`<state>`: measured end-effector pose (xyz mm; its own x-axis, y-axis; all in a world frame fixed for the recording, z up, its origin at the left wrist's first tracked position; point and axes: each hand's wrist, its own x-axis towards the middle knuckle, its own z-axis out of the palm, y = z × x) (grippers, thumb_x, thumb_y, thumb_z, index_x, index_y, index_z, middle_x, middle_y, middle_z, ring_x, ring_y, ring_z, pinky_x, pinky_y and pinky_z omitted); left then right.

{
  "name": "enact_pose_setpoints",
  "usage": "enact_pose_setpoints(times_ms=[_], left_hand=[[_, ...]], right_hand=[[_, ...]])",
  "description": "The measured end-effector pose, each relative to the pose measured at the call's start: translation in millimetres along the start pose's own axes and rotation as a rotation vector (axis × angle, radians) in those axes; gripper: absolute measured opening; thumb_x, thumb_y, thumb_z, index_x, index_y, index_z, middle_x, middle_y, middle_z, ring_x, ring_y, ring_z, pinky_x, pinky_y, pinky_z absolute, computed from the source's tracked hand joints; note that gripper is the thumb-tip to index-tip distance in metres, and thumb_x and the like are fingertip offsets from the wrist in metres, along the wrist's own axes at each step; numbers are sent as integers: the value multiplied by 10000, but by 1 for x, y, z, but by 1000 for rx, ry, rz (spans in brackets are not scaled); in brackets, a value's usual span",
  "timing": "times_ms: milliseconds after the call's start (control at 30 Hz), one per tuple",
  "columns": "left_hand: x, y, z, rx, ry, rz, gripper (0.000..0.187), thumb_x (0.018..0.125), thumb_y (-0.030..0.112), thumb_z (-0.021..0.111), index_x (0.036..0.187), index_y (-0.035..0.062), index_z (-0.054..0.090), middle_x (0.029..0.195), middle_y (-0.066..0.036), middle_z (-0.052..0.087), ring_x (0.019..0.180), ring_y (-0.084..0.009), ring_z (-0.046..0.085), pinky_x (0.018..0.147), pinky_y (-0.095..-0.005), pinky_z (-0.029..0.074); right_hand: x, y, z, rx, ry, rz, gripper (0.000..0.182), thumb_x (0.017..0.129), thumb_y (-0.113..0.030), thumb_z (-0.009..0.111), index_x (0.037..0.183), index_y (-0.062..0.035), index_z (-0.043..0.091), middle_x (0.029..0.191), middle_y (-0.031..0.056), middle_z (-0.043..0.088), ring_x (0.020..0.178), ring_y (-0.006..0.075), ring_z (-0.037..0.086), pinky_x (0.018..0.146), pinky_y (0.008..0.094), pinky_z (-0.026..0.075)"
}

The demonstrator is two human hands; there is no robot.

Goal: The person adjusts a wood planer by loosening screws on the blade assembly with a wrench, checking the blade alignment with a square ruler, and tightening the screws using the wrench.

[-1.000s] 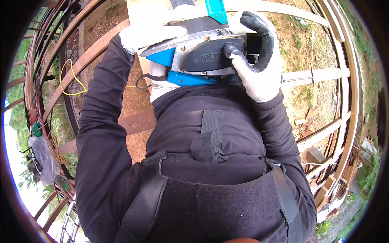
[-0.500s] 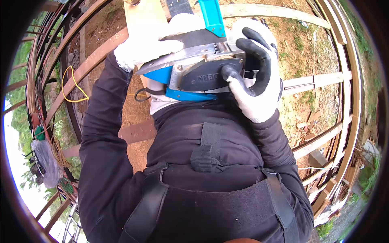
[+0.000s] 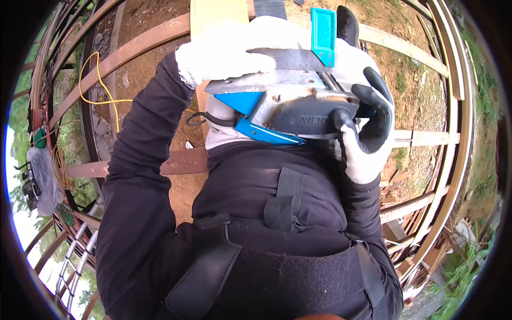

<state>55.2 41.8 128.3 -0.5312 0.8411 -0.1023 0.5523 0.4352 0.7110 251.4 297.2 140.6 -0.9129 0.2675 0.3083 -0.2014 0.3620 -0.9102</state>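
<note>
An electric planer [image 3: 312, 117] with a blue body and black side cover lies upside down across my lap, its metal sole facing up. My right hand [image 3: 368, 128], in a white glove with black coating, curls round the planer's right end, thumb on the cover. My left hand [image 3: 224, 58], in a white glove, holds the steel blade of a try square [image 3: 323, 37] with a teal handle. The blade lies along the far edge of the sole. The square's handle points away from me. Part of the left hand's grip is hidden behind the blade.
Wooden beams [image 3: 144, 45] form a frame over bare soil around me. A pale board [image 3: 218, 13] lies beyond my left hand. A yellow cord [image 3: 98, 101] loops at left, near a plastic-wrapped object [image 3: 45, 181]. Wood scraps [image 3: 392, 192] lie at right.
Both hands, the planer and the square have shifted right and lower in the view as the camera moved. The square's handle now stands straighter, and more of it shows.
</note>
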Motion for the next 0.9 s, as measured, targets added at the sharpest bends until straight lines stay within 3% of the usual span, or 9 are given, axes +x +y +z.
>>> enact_pose_setpoints(times_ms=[167, 233, 333, 533, 600, 700, 800, 900], left_hand=[[-5, -1, 0, 53, 40, 46, 483, 984, 317, 678, 1401, 76, 642, 1180, -173, 731, 1042, -250, 690, 946, -375, 535], [-5, 7, -6, -116, -18, -83, 432, 984, 345, 670, 1323, 79, 701, 1036, -163, 753, 924, -241, 704, 848, -368, 548], [-2, 1, -8, -83, -95, -235, 388, 974, 338, 687, 1250, 71, 739, 961, -130, 760, 835, -223, 704, 781, -361, 549], [5, -10, -5, -76, 39, -19, 355, 961, 309, 706, 1196, 47, 750, 914, -115, 743, 755, -210, 679, 720, -348, 540], [8, -6, -6, -92, 12, -59, 346, 959, 307, 707, 1176, 42, 754, 899, -114, 740, 746, -204, 675, 707, -343, 535], [9, -7, -6, -110, -24, -121, 333, 957, 305, 708, 1145, 35, 759, 860, -109, 730, 717, -193, 661, 681, -340, 524], [7, -8, -7, -103, -28, -132, 323, 955, 301, 706, 1127, 33, 759, 813, -105, 712, 679, -182, 644, 654, -341, 512], [5, -4, -9, -128, -38, -149, 331, 952, 296, 704, 1152, 37, 751, 784, -106, 699, 657, -177, 634, 638, -342, 505]], right_hand=[[1, -1, 5, -34, -35, 32, 569, 872, -364, 837, 1222, 29, 619, 1492, 208, 480, 1336, 300, 506, 997, 382, 507], [5, 3, 4, -65, -70, 15, 572, 871, -358, 841, 1221, 37, 623, 1501, 208, 477, 1335, 285, 505, 964, 356, 507], [13, 3, 2, -44, -94, 56, 581, 867, -352, 843, 1223, 52, 628, 1499, 202, 485, 1287, 265, 541, 916, 331, 503], [25, 5, 3, 56, -99, 160, 546, 860, -281, 840, 1234, 52, 623, 1513, 206, 480, 1249, 254, 572, 928, 333, 503], [26, 6, 1, 88, -98, 242, 543, 860, -279, 837, 1234, 52, 622, 1513, 207, 480, 1249, 254, 573, 929, 334, 504], [28, 11, 2, 31, -93, 109, 543, 859, -281, 838, 1237, 43, 623, 1515, 206, 479, 1249, 253, 575, 927, 334, 505], [28, 6, 3, 77, -95, 202, 536, 853, -290, 846, 1231, 26, 633, 1508, 215, 490, 1277, 270, 557, 966, 369, 492], [24, 6, 0, 5, -86, 138, 528, 835, -291, 865, 1208, 16, 652, 1503, 226, 499, 1348, 313, 511, 1054, 427, 447]])
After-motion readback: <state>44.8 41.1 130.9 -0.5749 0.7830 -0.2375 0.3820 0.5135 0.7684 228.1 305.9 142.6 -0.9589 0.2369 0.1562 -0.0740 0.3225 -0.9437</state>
